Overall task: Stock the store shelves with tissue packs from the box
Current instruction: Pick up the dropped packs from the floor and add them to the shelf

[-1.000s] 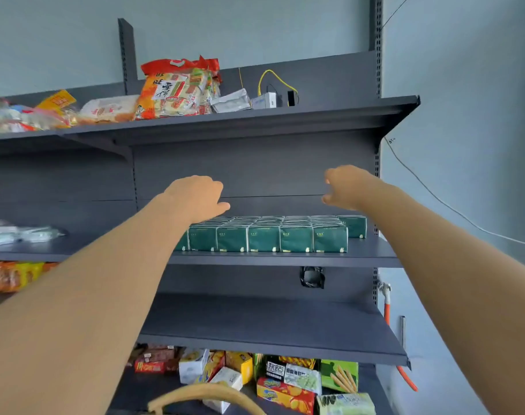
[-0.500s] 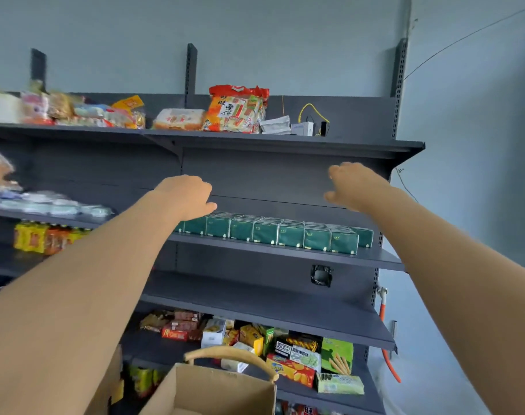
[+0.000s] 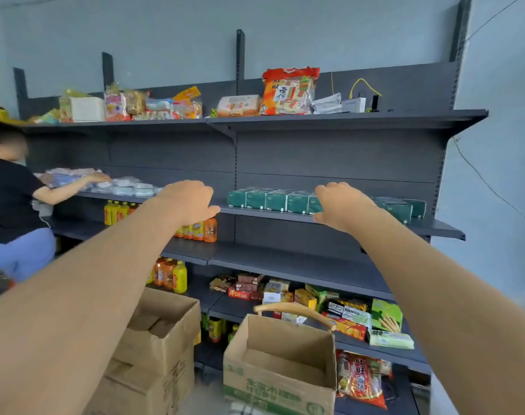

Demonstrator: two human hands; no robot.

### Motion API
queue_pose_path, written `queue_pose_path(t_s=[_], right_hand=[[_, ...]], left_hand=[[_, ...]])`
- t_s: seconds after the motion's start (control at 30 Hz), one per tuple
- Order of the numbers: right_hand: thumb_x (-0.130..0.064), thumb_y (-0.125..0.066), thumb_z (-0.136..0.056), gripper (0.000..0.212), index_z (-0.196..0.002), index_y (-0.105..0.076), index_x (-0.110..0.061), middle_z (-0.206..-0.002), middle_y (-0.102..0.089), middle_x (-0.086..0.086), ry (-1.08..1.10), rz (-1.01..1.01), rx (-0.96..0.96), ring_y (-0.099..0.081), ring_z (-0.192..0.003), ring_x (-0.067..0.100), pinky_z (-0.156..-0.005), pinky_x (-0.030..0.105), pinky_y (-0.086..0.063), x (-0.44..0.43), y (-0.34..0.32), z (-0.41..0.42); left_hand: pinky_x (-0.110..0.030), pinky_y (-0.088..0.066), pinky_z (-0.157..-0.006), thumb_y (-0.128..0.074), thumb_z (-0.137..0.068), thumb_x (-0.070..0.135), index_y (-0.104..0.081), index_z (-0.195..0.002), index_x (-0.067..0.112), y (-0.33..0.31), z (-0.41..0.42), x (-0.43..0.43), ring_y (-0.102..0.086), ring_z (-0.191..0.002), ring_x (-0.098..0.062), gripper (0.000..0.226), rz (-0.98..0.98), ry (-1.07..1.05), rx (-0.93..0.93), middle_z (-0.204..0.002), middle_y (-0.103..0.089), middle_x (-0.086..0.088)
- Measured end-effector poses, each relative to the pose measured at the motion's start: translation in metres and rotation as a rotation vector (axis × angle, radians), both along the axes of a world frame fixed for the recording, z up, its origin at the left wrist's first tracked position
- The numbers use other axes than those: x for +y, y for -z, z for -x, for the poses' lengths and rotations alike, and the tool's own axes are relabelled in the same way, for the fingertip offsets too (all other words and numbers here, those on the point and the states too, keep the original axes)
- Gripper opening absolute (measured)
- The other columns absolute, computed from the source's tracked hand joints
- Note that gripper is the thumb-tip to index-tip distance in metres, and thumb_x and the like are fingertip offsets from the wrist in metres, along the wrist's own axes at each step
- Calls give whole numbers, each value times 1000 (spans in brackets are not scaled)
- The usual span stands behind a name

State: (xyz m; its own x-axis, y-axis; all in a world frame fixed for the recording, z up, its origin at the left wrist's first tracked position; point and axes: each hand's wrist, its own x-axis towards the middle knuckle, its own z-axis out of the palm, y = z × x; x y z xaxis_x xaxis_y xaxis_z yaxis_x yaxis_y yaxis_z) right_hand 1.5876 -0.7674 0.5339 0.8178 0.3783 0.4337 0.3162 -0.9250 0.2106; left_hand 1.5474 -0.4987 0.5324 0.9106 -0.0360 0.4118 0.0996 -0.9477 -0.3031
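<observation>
Tissue packs (image 3: 273,200) — dark green, standing in a tight row several deep on the middle shelf (image 3: 435,227) of the right-hand bay. The row looks the same as a second ago; none shifted, none added.

Change: the view has drawn back and swung left. A second ago both hands hovered close over the packs; now they hang in front of the shelf with much more of the store in frame.

Left hand (image 3: 189,202) is off to the left of the row, palm down, fingers loosely curled, thumb out, holding nothing. Right hand (image 3: 342,205) overlaps the middle of the row in the picture, fingers drooping and relaxed, also empty. Whether it touches a pack I cannot tell; it probably sits in front of them.

The box (image 3: 279,387) has come into view below, on the floor, flaps open. What shows of its inside is bare cardboard — no packs visible.

Judgement: placing is over for this load and the person is stepping away; the box looks emptied, so the task is at or near its end.

Around: a second carton (image 3: 162,322) to the left, orange drink bottles (image 3: 201,230), another person (image 3: 12,199) crouched at the far-left bay.
</observation>
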Motion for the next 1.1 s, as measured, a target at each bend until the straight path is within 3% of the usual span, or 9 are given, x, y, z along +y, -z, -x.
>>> queue_pose_path(t_s=[0.17,0.3,0.53,0.93,1.1], right_hand=[[-30,-50,-95,37,-122,-46,-5,-120,-51,14,21,25,54,-45,-115,31,-90,39,-41,85,21,-7],[-32,-50,-95,41,-126,-44,-6,-121,-52,14,45,-3,112,-46,-115,31,-90,40,-43,165,43,-29],[-32,-52,-95,44,-129,-41,-6,-125,-50,14,78,-8,247,-45,-118,32,-91,41,-43,276,96,-67],[-30,-51,-94,41,-128,-44,-7,-125,-52,13,68,40,434,-46,-118,30,-92,40,-43,378,214,-237],[-30,-55,-92,41,-125,-46,-6,-125,-52,13,44,-4,555,-47,-118,30,-90,40,-43,399,280,-323]], left_hand=[[-34,-43,-72,-38,-98,41,-46,-91,14,26,8,85,-47,-81,-19,30,35,-19,26,-89,-48,-2],[-33,-47,-73,-39,-98,39,-57,-106,10,54,-15,164,-57,-90,-22,35,23,12,68,-101,-59,-5],[-33,-48,-74,-38,-98,44,-55,-116,12,99,-63,274,-56,-97,-22,41,47,28,167,-103,-57,-4],[-38,-51,-80,-36,-99,40,-55,-115,10,236,-229,347,-55,-102,-25,40,107,52,346,-110,-57,-7],[-36,-45,-88,-36,-99,40,-51,-126,9,285,-324,353,-50,-114,-25,44,147,65,457,-124,-52,-9]])
